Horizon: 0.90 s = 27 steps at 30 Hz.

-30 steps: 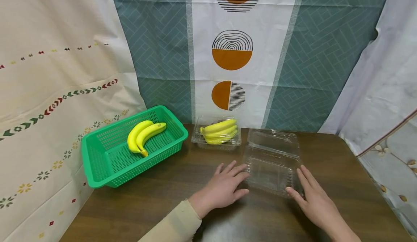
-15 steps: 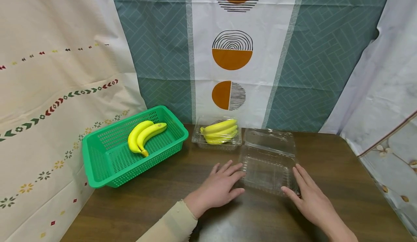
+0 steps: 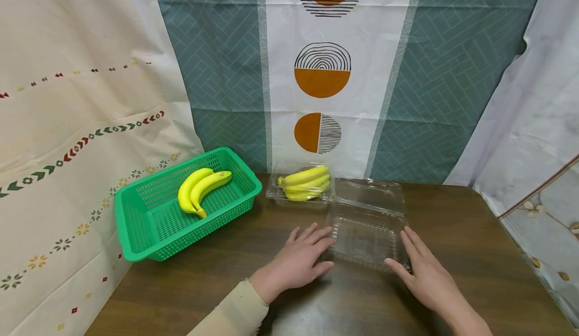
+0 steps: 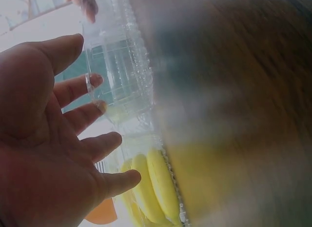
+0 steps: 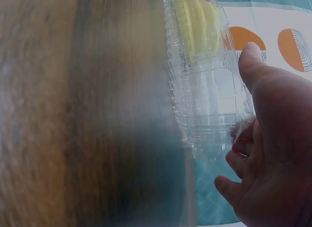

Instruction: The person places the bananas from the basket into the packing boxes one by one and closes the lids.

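Note:
An empty clear plastic clamshell container (image 3: pixel 366 235) lies on the table with its lid (image 3: pixel 370 195) folded back toward the curtain. At its left side my left hand (image 3: pixel 296 259) has its fingers spread, fingertips right at the rim. My right hand (image 3: pixel 425 273) lies along the opposite side, fingers extended against the wall and thumb near the front corner. In the left wrist view the left fingers (image 4: pixel 95 110) overlap the clear plastic wall. The right wrist view has the right hand (image 5: pixel 273 139) beside the container's far end.
Behind the left hand stands a closed clear clamshell (image 3: pixel 271 194) with several bananas (image 3: pixel 305 183) inside. A green plastic basket (image 3: pixel 190 238) holding two bananas (image 3: pixel 199 190) sits at the left. Patterned curtains (image 3: pixel 226 75) border the brown table (image 3: pixel 226 286) at the back and sides.
The open container has slid left along the table, its lid now close beside the closed clamshell. Both hands have moved left with it. Basket and bananas have stayed put.

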### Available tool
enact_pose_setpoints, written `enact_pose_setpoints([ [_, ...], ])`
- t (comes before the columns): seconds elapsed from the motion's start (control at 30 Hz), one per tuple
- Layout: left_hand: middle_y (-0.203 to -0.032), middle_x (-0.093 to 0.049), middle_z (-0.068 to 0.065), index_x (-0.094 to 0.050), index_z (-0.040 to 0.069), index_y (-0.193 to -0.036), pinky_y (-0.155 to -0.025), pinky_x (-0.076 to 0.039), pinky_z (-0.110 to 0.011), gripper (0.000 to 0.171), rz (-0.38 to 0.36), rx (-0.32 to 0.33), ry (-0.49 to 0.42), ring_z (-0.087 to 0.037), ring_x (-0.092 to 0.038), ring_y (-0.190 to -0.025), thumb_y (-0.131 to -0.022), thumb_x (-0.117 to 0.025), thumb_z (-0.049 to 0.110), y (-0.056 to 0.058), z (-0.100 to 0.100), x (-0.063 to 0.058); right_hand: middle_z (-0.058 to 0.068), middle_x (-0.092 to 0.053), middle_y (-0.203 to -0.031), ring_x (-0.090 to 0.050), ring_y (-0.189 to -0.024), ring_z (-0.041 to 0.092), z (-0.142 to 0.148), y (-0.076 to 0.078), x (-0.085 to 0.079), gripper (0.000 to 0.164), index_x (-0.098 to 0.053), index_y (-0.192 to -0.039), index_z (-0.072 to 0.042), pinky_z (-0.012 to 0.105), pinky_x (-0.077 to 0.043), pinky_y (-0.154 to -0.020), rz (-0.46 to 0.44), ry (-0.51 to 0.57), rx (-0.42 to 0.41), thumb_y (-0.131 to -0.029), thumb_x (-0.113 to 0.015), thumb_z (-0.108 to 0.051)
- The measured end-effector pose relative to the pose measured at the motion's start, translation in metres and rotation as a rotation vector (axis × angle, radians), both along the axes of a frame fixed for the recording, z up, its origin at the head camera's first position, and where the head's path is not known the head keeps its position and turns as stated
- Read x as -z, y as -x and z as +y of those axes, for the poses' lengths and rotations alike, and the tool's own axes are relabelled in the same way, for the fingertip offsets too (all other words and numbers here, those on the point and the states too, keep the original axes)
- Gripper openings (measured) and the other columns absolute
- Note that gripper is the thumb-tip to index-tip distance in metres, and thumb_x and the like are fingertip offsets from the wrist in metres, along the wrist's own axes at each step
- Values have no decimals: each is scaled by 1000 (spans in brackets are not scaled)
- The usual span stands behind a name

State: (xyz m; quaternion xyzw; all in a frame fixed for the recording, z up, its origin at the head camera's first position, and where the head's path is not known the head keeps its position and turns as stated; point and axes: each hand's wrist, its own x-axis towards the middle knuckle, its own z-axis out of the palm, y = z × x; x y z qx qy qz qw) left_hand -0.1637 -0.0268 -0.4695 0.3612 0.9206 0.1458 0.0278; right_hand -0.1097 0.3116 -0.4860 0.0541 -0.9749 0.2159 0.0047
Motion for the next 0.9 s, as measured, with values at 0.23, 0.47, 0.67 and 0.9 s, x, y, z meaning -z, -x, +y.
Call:
enact_pose_setpoints([
  [0.23,-178,-36,4,-56,25,-163,-127,-26,-69,56,3,-12,1,-32,-28,-166,-112,-63,49,-1,-5,-1,24,-12,-182,-32,-155,59,-4,3,1,104,-19,-174,2,81,-39,-108,2,6,-8,-108,-61,-66],
  [0.47,-179,-34,4,-56,24,-163,-128,-25,-69,57,2,-13,14,-32,-27,-166,-113,-62,50,0,-5,0,24,-12,-182,-32,-155,60,-5,3,1,104,-20,-174,2,81,-39,-108,3,8,-10,-108,-61,-66],
  [0.67,-179,-34,2,-55,22,-164,-129,-24,-67,58,-1,-3,23,-30,-26,-167,-113,-62,50,1,-1,1,25,-13,-182,-30,-156,59,-3,2,0,105,-18,-175,2,81,-37,-110,-7,12,-11,-107,-61,-67],
  [0.9,-180,-32,1,-54,21,-165,-129,-23,-68,60,-11,13,16,-31,-25,-167,-113,-61,50,2,3,1,26,-12,-181,-30,-156,60,1,1,-2,105,-18,-174,2,81,-38,-109,-18,15,-3,-107,-61,-67],
])
